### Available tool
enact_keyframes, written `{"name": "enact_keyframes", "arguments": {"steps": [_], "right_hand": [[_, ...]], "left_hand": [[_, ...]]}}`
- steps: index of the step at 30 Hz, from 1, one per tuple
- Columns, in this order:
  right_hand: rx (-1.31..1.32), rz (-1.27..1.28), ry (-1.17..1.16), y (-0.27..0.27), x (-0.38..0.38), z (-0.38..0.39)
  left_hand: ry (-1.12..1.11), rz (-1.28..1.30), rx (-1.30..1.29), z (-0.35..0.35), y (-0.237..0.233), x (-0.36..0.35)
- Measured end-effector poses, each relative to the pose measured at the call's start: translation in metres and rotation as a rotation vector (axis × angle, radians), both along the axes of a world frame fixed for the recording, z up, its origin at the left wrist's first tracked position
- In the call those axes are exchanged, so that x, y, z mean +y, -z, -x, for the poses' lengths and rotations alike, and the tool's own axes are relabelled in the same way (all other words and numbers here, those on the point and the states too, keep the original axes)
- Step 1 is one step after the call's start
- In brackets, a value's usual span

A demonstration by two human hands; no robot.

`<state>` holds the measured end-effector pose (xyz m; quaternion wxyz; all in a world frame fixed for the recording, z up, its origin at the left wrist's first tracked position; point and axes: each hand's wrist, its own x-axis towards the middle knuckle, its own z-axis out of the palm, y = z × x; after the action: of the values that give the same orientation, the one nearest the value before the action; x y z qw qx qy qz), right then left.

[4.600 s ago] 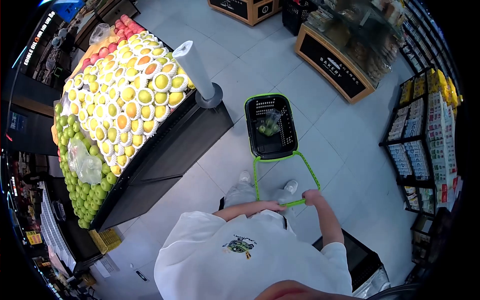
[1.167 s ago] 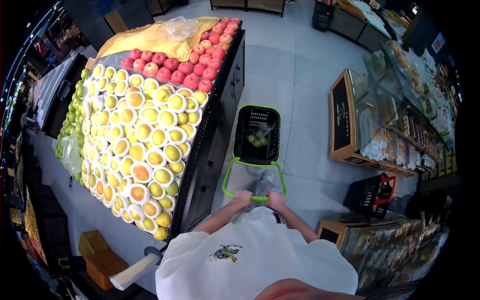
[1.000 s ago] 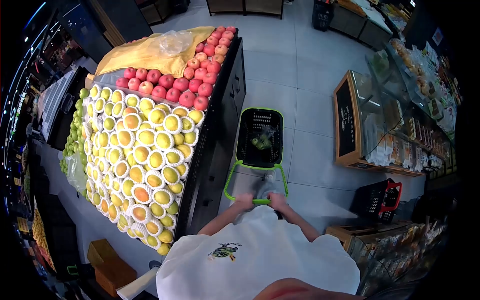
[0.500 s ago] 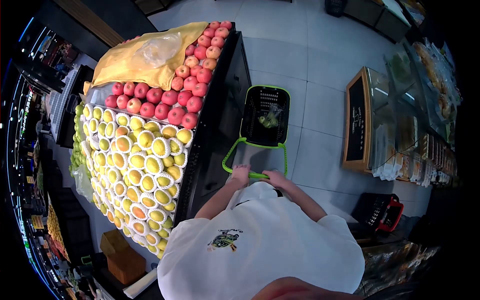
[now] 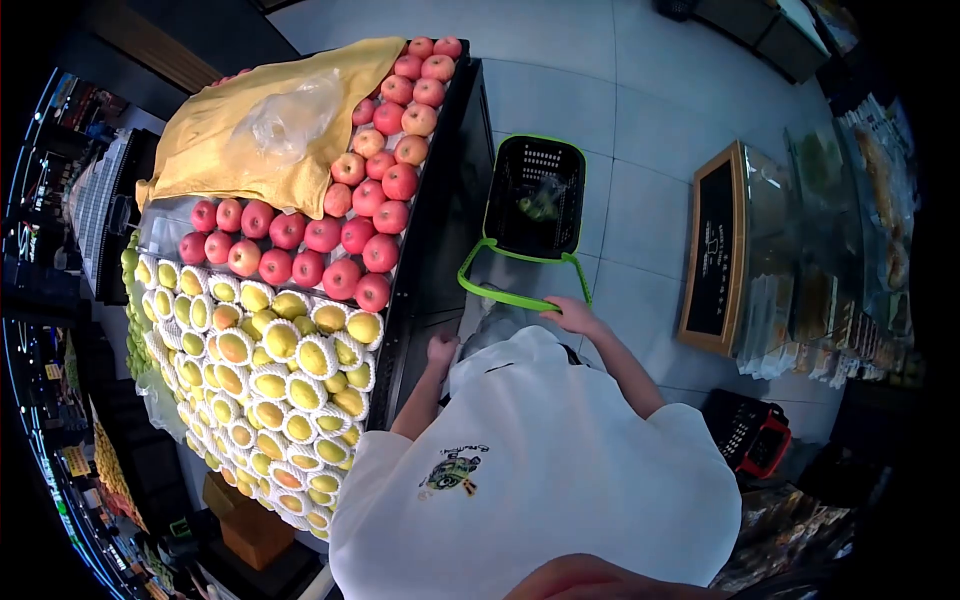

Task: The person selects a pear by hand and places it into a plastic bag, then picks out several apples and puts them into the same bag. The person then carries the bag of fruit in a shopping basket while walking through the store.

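Note:
My right hand [image 5: 572,315] is closed around the green handle of a black shopping basket [image 5: 507,242]. The basket is in front of me above the floor, with a clear bag of green produce [image 5: 541,201] inside. My left hand [image 5: 441,349] is off the handle, curled near the dark side of the fruit stand. A clear plastic bag [image 5: 495,325] hangs between my hands, just beside the left one; whether those fingers hold it cannot be made out.
On the stand at my left lie red apples [image 5: 322,236] and yellow-green fruit in white foam nets [image 5: 268,382]. A yellow cloth [image 5: 225,150] covers part of it. To the right are a framed black sign [image 5: 712,250], a bread display [image 5: 815,270] and a black-and-red basket [image 5: 745,432].
My left hand has let go of the basket handle and moved left towards the stand. My right hand keeps hold of it, and the basket has shifted slightly forward.

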<state>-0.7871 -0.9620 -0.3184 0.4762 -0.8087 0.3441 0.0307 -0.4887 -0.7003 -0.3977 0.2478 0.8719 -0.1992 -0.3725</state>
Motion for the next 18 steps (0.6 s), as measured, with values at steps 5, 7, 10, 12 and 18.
{"name": "enact_keyframes", "arguments": {"steps": [5, 7, 10, 12, 18], "right_hand": [[-0.042, 0.034, 0.067, -0.004, -0.079, -0.018], [-0.073, 0.074, 0.097, -0.001, -0.106, -0.027], [0.017, 0.063, 0.17, 0.01, -0.148, -0.044], [-0.032, 0.122, 0.185, 0.015, -0.17, -0.055], [0.11, 0.227, 0.252, 0.011, -0.245, -0.097]], "left_hand": [[0.167, -0.259, 0.126, -0.049, 0.099, 0.061], [0.043, -0.263, 0.205, -0.062, 0.095, 0.054], [-0.172, -0.216, 0.295, -0.085, 0.078, 0.022], [-0.263, -0.163, 0.316, -0.098, 0.065, 0.003], [-0.41, -0.046, 0.329, -0.13, 0.04, -0.054]]}}
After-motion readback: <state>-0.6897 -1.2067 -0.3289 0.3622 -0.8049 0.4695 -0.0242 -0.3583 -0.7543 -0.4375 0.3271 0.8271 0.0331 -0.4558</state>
